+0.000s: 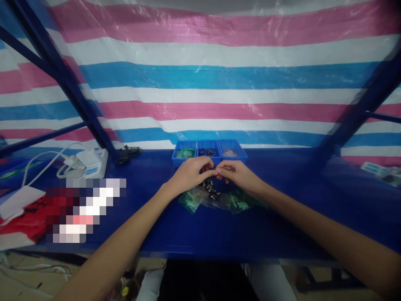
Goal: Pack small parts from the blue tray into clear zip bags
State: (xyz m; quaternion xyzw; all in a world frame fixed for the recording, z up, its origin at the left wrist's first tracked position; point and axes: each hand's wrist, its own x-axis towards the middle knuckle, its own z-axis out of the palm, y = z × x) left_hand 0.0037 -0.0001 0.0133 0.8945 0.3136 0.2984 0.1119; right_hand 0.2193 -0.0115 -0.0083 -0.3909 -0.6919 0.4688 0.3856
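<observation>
My left hand (194,172) and my right hand (234,172) meet over the blue table, thumbs and fingertips pinched close together. Whatever sits between the fingertips is too small to make out. Just below them lies a pile of small black and silver parts, perhaps screws (211,190), on clear plastic bags (216,202). To the left of the pile is a green-tinted bag (190,200), and to the right another green-tinted bag (240,201) with pale pieces inside. Behind my hands stands a blue three-compartment tray (219,156) with green packets, dark small parts and clear bags.
At the left are a white power strip (98,163) with cables, a red bag (34,213) and a blurred-out patch. Black cables (130,152) lie near the back. Blue frame posts (72,92) flank a striped plastic sheet (219,75). The blue table's (213,238) front edge is close to me.
</observation>
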